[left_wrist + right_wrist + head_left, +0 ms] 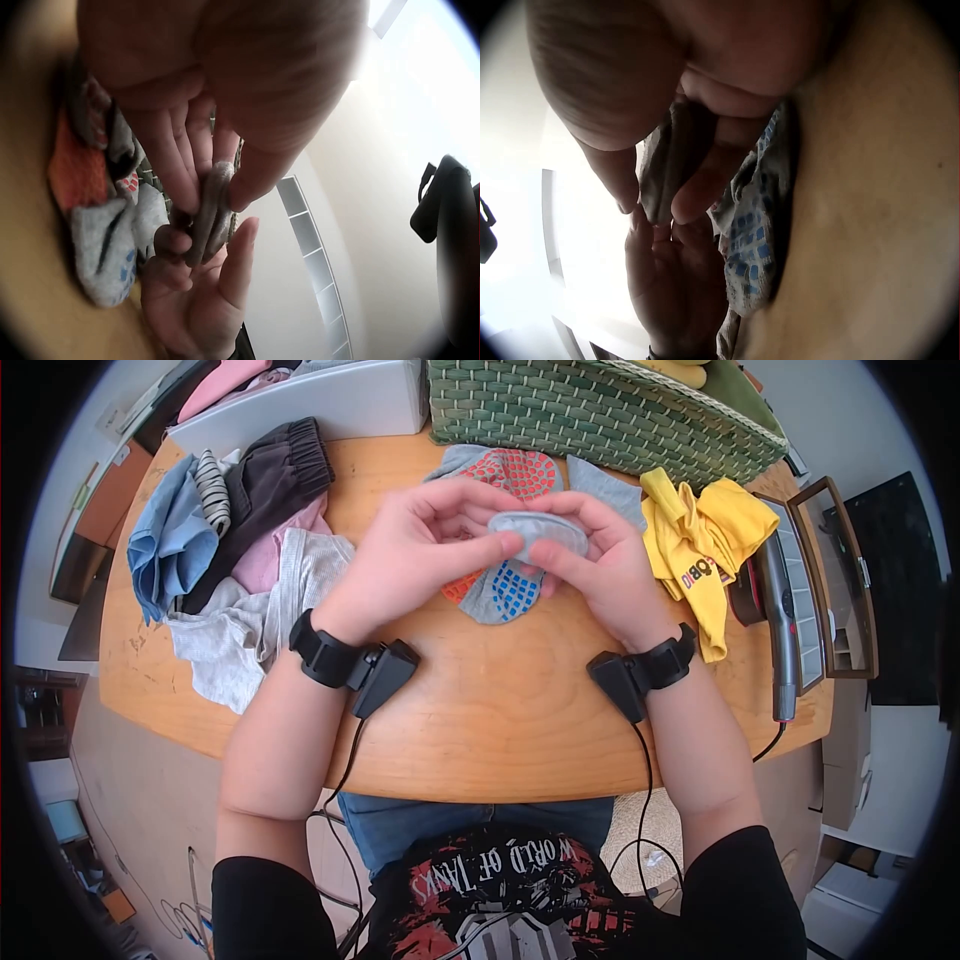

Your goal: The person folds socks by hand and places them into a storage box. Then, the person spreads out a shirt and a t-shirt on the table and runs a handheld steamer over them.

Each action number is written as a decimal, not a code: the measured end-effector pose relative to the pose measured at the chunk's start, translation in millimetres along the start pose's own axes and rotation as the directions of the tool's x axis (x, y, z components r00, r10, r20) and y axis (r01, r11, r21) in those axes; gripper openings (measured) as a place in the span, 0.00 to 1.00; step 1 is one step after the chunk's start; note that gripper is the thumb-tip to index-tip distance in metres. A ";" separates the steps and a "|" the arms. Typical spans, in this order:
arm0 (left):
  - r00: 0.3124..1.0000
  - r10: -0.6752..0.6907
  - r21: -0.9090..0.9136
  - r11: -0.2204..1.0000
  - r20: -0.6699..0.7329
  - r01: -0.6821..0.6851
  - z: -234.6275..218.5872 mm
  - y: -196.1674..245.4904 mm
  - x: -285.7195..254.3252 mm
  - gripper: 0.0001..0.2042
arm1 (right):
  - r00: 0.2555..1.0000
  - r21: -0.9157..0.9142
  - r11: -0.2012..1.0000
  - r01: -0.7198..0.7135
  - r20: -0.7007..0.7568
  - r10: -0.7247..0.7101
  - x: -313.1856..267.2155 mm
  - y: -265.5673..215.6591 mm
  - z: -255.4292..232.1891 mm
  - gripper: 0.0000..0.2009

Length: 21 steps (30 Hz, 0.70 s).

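Observation:
Between both hands, over the socks, is a light grey sock [540, 532] folded into a small bundle. My left hand [415, 550] pinches its left end, thumb on the near side and fingers behind. On the other end my right hand [607, 555] grips it with the thumb in front and the fingers curled behind. In the left wrist view the folded sock [212, 214] shows as thick grey layers between fingers and thumb. Beneath the hands lie grey socks with red dots [525, 472] and blue dots [515, 590], partly hidden.
Left lies a pile of clothes with dark trousers [265, 490] and a light grey garment [235, 645]. A yellow garment [705, 540] lies right, near a grey hair styling tool [782, 650] and a framed case [830, 580]. A green woven basket [590, 415] and white box [310, 410] stand behind.

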<state>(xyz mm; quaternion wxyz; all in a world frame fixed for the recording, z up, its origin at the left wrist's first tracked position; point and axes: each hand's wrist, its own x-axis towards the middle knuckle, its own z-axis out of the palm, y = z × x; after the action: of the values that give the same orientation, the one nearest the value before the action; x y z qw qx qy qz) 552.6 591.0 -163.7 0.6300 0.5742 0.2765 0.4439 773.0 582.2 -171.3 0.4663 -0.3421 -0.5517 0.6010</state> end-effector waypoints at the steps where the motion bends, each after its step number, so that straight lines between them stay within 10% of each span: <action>1: 1.000 0.009 0.006 1.000 0.000 -0.009 3.8 -2.8 -0.1 0.14 | 1.000 -0.028 1.000 -0.005 0.002 0.005 -0.7 0.6 0.8 0.14; 21: 0.975 -0.217 0.184 0.957 -0.046 0.222 -1.1 7.7 -1.3 0.09 | 0.999 -0.066 0.997 -0.031 0.009 0.032 0.2 -0.9 -5.3 0.14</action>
<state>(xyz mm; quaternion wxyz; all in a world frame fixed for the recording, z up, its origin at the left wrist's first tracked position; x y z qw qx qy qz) 549.2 589.9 -156.6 0.6148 0.5913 0.3871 0.3502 777.9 584.2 -171.2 0.4424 -0.3629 -0.5679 0.5917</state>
